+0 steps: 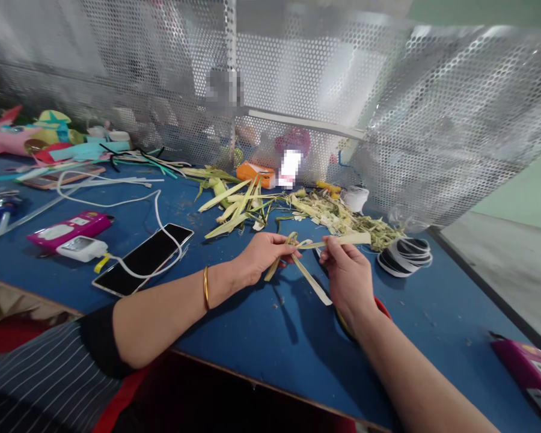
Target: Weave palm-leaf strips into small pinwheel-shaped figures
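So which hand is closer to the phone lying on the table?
Left. The left hand works the leaf strips just right of the phone; the right hand is farther right.

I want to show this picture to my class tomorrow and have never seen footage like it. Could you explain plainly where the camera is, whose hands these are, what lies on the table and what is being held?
There is no machine here. The single picture comes from a camera worn on a person's head, looking forward and down, so both arms reaching in from below are that person's own.

The left hand and the right hand each pinch pale leaf strips just above the blue table. The strips cross between the fingers.

Behind the hands lie a heap of green and yellow leaf pieces and a pile of shredded trimmings. To the left is a black phone with a white cable over it, and a pink device. To the right sits a coil of black and white band. A perforated metal screen stands behind the table.
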Demonstrator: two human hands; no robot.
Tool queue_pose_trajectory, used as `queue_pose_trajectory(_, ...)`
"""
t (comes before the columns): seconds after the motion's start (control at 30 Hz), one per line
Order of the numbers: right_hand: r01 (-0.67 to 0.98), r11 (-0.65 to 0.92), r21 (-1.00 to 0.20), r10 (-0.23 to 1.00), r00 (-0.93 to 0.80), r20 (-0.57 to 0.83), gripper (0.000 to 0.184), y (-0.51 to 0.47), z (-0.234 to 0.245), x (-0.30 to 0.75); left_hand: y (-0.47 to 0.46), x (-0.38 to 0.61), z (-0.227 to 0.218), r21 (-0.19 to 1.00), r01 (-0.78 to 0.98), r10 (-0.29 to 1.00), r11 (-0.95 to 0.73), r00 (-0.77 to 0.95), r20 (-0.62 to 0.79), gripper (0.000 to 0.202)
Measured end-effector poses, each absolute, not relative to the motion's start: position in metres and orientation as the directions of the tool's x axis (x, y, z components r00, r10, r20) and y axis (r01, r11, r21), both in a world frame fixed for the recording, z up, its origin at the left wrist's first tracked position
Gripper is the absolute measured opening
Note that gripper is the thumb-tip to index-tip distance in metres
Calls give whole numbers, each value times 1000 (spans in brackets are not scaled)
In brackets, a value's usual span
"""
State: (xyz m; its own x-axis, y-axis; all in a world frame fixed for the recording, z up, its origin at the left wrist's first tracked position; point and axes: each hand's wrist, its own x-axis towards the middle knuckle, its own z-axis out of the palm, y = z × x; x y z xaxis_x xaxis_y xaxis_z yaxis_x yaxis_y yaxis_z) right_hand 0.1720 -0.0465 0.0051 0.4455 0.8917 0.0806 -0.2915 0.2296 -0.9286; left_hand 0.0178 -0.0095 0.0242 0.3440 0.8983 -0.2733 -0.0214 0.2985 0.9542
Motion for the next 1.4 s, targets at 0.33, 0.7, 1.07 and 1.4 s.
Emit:
queue_pose_trajectory(0.33,14,348,-937,871,366,329,27,-51,18,180,-8,17,19,961,-38,883,274,406,-236,6)
queue_pose_trajectory(0.7,402,35,-915,999,11,43,34,-51,14,186,-7,17,15,991,130,916,43,391,-91,7)
queue_pose_trajectory(1.07,237,-75,-969,997,25,-71,31,-48,9,184,-12,19,14,973,220,909,-74,417,-25,11)
queue_pose_trajectory(1.4,264,38,-964,997,52,54,28,-48,9,180,-11,18,6,943,276,878,-185,478,33,12)
